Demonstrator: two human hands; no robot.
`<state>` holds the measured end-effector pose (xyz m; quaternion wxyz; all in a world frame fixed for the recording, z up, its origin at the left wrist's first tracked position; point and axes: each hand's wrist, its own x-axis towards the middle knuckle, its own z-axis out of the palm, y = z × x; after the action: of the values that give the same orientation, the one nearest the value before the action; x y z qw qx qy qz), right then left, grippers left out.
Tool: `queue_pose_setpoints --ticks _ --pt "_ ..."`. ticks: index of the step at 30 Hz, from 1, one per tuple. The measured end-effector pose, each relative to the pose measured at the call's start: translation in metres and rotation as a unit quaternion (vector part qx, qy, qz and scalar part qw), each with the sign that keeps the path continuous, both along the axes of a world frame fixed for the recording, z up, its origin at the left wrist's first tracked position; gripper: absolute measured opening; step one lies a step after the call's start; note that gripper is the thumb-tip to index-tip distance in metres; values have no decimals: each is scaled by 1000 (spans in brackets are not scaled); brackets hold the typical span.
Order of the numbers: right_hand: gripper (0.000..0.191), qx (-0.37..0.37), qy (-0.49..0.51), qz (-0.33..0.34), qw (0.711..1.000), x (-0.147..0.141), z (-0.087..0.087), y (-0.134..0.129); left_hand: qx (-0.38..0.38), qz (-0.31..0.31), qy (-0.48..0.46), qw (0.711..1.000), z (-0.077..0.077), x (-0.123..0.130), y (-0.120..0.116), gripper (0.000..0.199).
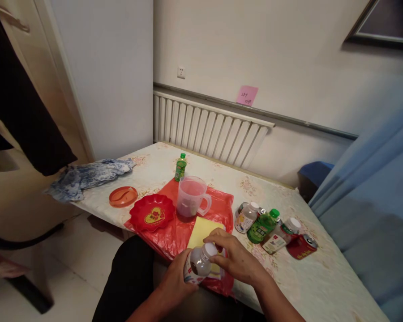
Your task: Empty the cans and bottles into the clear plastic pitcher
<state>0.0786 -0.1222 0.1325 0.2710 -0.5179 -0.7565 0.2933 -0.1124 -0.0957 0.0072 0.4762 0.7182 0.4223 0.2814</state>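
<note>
A clear bottle (201, 264) with a white cap and printed label is tilted at the table's front edge. My left hand (176, 279) is wrapped round its body. The fingers of my right hand (233, 255) are closed round the white cap (210, 250). Under the hands lie a yellow cloth or paper (204, 228) and a red plastic sheet (168, 241). Behind them stands a clear pitcher (191, 197) with its handle to the right. Left of the pitcher is a red scalloped plate (152, 212).
Several bottles and cans, including a green bottle (262, 227) and a red can (302, 247), stand at the right. A small green bottle (180, 169) is behind the pitcher. An orange lid (123, 197) and a blue-white cloth (94, 176) lie at the left.
</note>
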Motion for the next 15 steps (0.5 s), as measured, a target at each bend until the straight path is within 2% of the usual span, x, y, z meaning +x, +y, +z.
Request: queue_pose_setpoints --ticks 6,11,15 --pt "26 1 -20 -3 1000 1 -6 1 -12 -8 -8 1000 -3 -1 -2 70" --pt "29 6 -40 -23 999 1 -16 -3 -14 -14 -10 1000 -11 -2 -2 72" --pt "30 -3 -33 -30 999 1 -21 -4 -34 -9 0 999 -9 -2 -3 74"
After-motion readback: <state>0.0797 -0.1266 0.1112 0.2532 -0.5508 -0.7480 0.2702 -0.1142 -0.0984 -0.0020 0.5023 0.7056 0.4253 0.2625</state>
